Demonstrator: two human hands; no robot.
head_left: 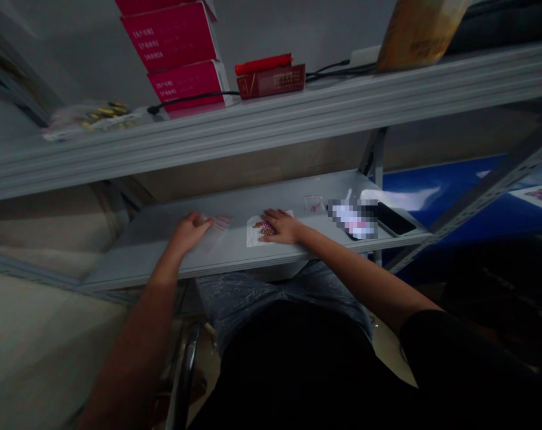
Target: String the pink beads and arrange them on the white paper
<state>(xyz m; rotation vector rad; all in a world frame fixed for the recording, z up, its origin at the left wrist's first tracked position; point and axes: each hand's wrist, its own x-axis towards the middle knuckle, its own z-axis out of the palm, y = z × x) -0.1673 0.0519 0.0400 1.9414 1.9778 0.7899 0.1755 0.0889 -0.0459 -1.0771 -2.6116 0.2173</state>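
My left hand (pixel 190 231) pinches the near edge of a clear plastic bag (pixel 221 223) with reddish stripes, low over the grey shelf board (pixel 140 245). My right hand (pixel 282 227) lies with fingers spread on a white sheet (pixel 253 237) that bears a pink and brown pattern; the palm and fingers cover part of it. Beyond and to the right of that hand is a small clear packet (pixel 314 204) with reddish bits in it.
Two phones, one with a blurred screen (pixel 349 220) and one dark (pixel 394 219), lie at the board's right end. An upper shelf (pixel 185 140) holds pink boxes (pixel 176 36), a dark red box (pixel 273 82), cables and a bag of yellowish pieces (pixel 104 115). Metal posts stand at the sides.
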